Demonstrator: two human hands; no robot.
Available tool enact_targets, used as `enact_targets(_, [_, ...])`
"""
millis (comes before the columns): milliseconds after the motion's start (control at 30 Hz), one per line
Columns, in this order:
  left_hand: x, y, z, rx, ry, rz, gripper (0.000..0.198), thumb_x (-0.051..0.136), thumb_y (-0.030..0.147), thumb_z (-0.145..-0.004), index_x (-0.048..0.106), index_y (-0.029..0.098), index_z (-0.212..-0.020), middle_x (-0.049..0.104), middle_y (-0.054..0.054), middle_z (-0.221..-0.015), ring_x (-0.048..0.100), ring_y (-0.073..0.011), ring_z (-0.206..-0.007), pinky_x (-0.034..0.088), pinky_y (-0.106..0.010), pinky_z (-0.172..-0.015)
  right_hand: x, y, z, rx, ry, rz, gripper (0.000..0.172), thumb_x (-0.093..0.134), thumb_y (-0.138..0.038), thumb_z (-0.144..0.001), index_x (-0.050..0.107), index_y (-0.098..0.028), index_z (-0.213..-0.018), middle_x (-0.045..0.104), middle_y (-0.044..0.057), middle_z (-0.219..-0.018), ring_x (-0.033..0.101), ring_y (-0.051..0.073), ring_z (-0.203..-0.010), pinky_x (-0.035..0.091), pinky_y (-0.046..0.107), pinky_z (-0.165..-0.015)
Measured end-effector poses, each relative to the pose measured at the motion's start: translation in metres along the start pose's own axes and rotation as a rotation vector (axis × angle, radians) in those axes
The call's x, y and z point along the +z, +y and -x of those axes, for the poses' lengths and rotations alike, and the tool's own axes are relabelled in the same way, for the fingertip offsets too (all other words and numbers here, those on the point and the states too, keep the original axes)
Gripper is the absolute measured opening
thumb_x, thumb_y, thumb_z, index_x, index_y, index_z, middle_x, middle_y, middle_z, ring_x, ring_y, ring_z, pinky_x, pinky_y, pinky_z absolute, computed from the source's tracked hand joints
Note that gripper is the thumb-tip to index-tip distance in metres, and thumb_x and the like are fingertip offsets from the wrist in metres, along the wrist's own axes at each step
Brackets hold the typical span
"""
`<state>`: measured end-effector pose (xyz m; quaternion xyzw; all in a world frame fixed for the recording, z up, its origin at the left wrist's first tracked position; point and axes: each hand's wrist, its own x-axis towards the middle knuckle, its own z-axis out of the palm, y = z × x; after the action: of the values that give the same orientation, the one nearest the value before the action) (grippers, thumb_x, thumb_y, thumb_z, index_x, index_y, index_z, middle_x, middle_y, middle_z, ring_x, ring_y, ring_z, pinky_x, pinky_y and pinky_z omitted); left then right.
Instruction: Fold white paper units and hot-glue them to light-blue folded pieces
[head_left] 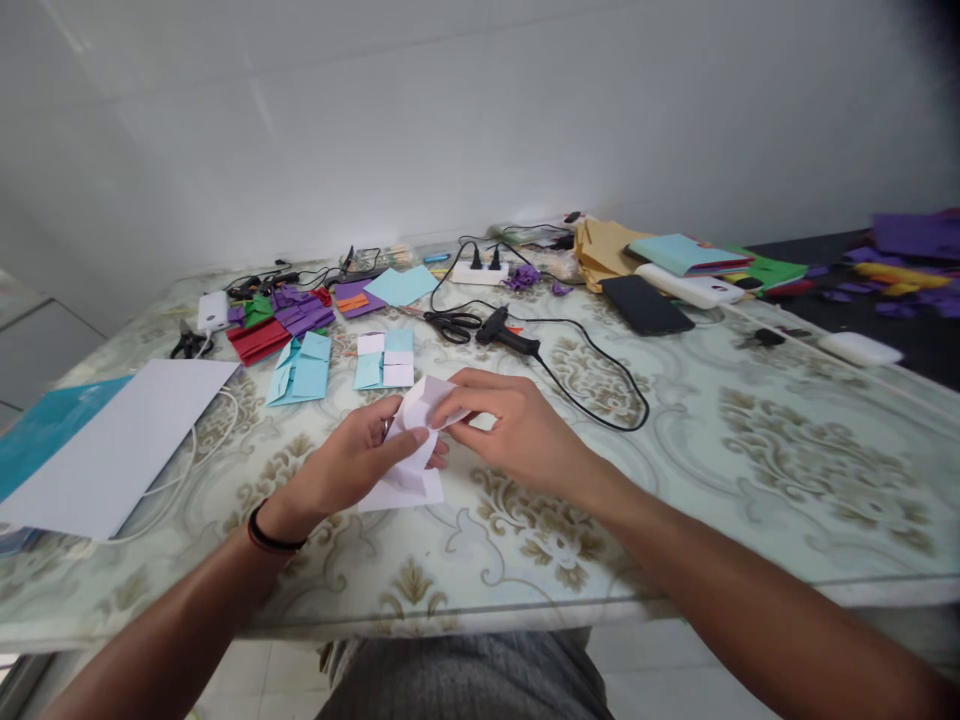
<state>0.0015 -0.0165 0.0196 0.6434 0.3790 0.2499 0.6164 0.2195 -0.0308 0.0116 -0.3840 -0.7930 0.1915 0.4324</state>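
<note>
A folded piece of white paper (pixel 411 470) is held just above the patterned table (pixel 750 470) in front of me. My left hand (pixel 352 465) grips its left side with fingers curled round it. My right hand (pixel 510 425) pinches the upper right fold between thumb and fingers. A black band sits on my left wrist. Beyond the hands lie folded light blue and white paper pieces (pixel 384 360) and a light blue folded piece (pixel 301 368).
A black glue gun (pixel 507 335) with its looping cable and black scissors (pixel 451 324) lie behind the hands. A white sheet (pixel 120 440) rests at the left. Red, purple and green paper folds (pixel 277 318), a power strip (pixel 480 272), a dark phone (pixel 645 303) and coloured paper stacks (pixel 690 255) line the back.
</note>
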Motion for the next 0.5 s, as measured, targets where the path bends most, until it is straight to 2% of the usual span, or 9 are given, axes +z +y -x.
enact_targets(100, [0.001, 0.003, 0.0, 0.016, 0.043, 0.005, 0.036, 0.07, 0.047, -0.094, 0.064, 0.015, -0.11, 0.081, -0.011, -0.091, 0.078, -0.0236, -0.082, 0.058, -0.028, -0.065, 0.0, -0.003, 0.0, -0.012, 0.019, -0.015, 0.018, 0.064, -0.007, -0.088, 0.076, -0.022, -0.087, 0.072, 0.003, -0.096, 0.069, 0.016, -0.083, 0.055, 0.03, -0.077])
enact_targets(200, [0.0, 0.0, 0.0, 0.067, 0.098, -0.023, 0.036, 0.073, 0.046, -0.091, 0.067, 0.015, -0.107, 0.079, -0.007, -0.087, 0.073, -0.0195, -0.074, 0.053, -0.025, -0.061, 0.001, -0.009, -0.001, -0.008, 0.012, -0.07, 0.004, 0.072, -0.018, -0.09, 0.074, -0.021, -0.087, 0.072, 0.006, -0.105, 0.07, 0.019, -0.093, 0.057, 0.034, -0.086])
enact_targets(300, [-0.001, -0.002, 0.0, 0.103, 0.161, -0.061, 0.036, 0.074, 0.046, -0.09, 0.069, 0.015, -0.108, 0.076, -0.005, -0.089, 0.067, -0.016, -0.069, 0.049, -0.023, -0.058, 0.005, -0.016, 0.0, 0.039, 0.049, -0.193, 0.005, 0.075, -0.025, -0.09, 0.072, -0.022, -0.093, 0.07, 0.006, -0.107, 0.069, 0.019, -0.099, 0.059, 0.032, -0.084])
enact_targets(433, [0.004, -0.003, 0.002, 0.174, 0.245, -0.183, 0.031, 0.07, 0.044, -0.094, 0.071, 0.017, -0.11, 0.074, -0.004, -0.091, 0.063, -0.0152, -0.072, 0.047, -0.023, -0.06, 0.015, -0.017, 0.003, 0.196, 0.156, -0.352, 0.036, 0.072, -0.021, -0.09, 0.058, -0.026, -0.122, 0.067, 0.004, -0.115, 0.068, 0.017, -0.095, 0.06, 0.032, -0.081])
enact_targets(500, [0.008, -0.003, 0.003, 0.198, 0.303, -0.256, 0.029, 0.068, 0.043, -0.095, 0.072, 0.018, -0.108, 0.072, -0.003, -0.087, 0.061, -0.0148, -0.07, 0.045, -0.023, -0.059, 0.018, -0.015, 0.004, 0.273, 0.178, -0.385, 0.046, 0.072, -0.02, -0.087, 0.052, -0.027, -0.128, 0.066, 0.003, -0.111, 0.068, 0.017, -0.095, 0.059, 0.032, -0.083])
